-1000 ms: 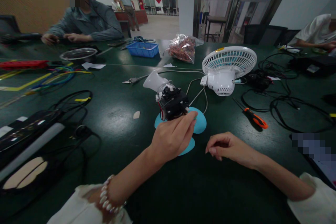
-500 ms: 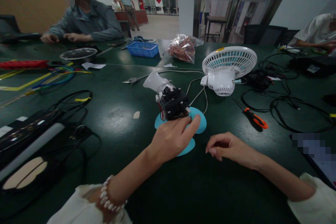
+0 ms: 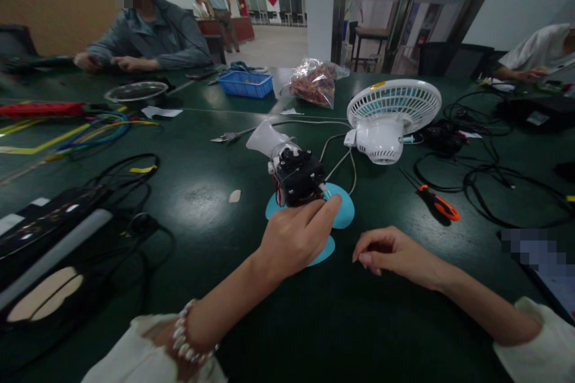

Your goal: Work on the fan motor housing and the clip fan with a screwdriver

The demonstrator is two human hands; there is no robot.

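Note:
My left hand [image 3: 296, 239] is closed, thumb and fingertips pinching a small pale blue rod [image 3: 326, 191] at the side of a black motor unit [image 3: 299, 176] with screws and red wires. A translucent white funnel-like part [image 3: 266, 139] sticks out from the unit's far left side. Beneath the unit and my hand lies a light blue fan blade [image 3: 344, 209], its middle hidden. My right hand [image 3: 395, 254] rests on the table to the right of the blade, fingers loosely curled in with nothing visible in them.
A white fan head [image 3: 381, 137] lies behind on the right, near an orange-black screwdriver [image 3: 438, 202] and black cables. A blue basket [image 3: 245, 85] and a clear bag [image 3: 313, 84] stand farther back. A black power strip [image 3: 49, 215] lies left; a co-worker [image 3: 153, 33] sits across.
My left thumb and fingers have drawn together around the pale blue rod, which shows more plainly now. My right hand has stayed in place.

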